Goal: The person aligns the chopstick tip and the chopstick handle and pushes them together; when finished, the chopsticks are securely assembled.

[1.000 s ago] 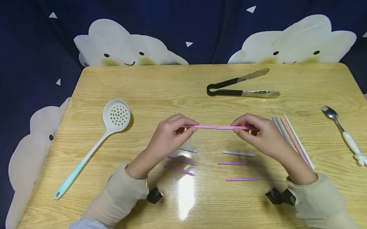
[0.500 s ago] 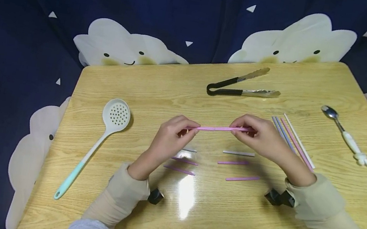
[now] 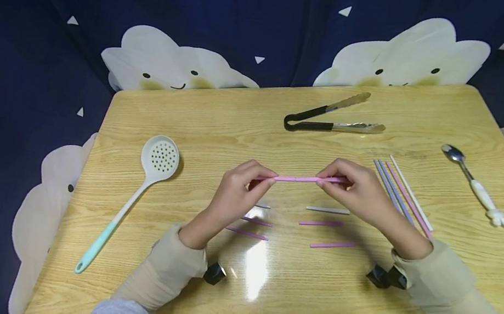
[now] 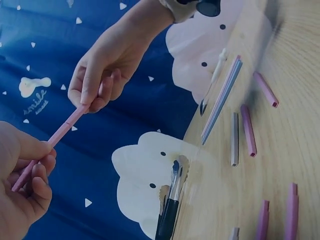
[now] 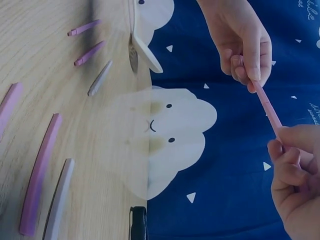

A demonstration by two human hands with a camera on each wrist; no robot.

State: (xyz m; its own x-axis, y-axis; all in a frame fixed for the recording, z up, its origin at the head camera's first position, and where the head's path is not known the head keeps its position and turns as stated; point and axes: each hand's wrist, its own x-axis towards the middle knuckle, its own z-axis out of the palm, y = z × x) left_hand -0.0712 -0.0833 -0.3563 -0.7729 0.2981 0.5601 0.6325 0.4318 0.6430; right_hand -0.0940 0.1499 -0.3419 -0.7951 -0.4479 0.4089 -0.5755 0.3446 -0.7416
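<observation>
A slim pink stick [image 3: 298,178] is held level above the wooden table between both hands. It is made of two pink pieces meeting end to end, and a fine seam shows in the left wrist view. My left hand [image 3: 238,191] pinches its left part between thumb and fingers. The right part is gripped the same way by my right hand [image 3: 361,194]; the stick's outer ends are partly covered by fingers. Below lie short pieces in two groups: a white piece [image 3: 328,210] and two pink ones on the right, a grey piece [image 3: 264,206] and two pink ones on the left.
Long blue, pink and white sticks [image 3: 403,191] lie beside my right forearm. Black-handled tongs [image 3: 309,126] rest at the back, a spoon [image 3: 479,189] at the far right. On the left lies a skimmer [image 3: 148,178] with a mint handle. A dark blue curtain hangs behind the table.
The small gap between the two pink pieces has closed, and they now form one line. My left hand has shifted slightly right; the things on the table have not moved.
</observation>
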